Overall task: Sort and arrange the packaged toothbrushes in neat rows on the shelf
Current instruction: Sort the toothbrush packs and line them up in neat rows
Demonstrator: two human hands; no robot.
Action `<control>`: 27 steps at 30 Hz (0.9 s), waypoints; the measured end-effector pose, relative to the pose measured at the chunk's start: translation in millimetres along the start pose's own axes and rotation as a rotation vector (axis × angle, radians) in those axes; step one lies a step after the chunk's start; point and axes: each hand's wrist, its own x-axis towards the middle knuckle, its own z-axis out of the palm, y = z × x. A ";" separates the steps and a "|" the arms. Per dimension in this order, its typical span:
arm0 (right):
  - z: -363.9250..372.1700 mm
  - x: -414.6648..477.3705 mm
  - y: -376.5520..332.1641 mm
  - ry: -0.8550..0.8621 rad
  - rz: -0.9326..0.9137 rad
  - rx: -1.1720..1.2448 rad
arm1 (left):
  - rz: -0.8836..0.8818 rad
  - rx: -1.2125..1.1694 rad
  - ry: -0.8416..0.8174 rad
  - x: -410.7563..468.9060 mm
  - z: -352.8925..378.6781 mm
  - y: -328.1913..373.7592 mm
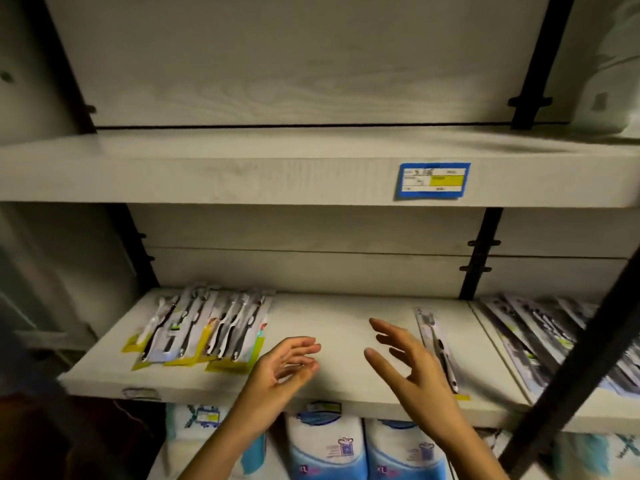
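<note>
Several packaged toothbrushes (204,327) with yellow card bottoms lie side by side at the left of the pale shelf (339,313). A single packaged toothbrush (437,344) lies alone further right, partly behind my right hand (412,365). Another heap of packaged toothbrushes (540,337) covers the neighbouring shelf board at the right. My left hand (285,367) hovers over the shelf's front edge just right of the left group, fingers loosely curled and holding nothing. My right hand is spread, empty, beside the single pack.
An upper shelf (242,178) carries a blue and yellow price label (433,181). Black uprights (479,254) stand at the back, and a dark diagonal bar (585,362) crosses the right foreground. Blue and white soft packs (325,448) fill the shelf below.
</note>
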 end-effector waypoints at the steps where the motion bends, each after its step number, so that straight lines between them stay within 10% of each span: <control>1: 10.6 3.9 -1.0 -0.023 -0.003 -0.008 | -0.006 -0.001 0.016 -0.6 -8.8 -4.0; 18: 214.5 83.0 -49.8 -0.106 -0.019 -0.037 | -0.104 -0.019 0.198 9.9 -216.1 -89.7; 27: 273.6 92.9 -67.3 -0.016 0.077 -0.008 | -0.218 0.345 0.271 54.1 -281.6 -144.9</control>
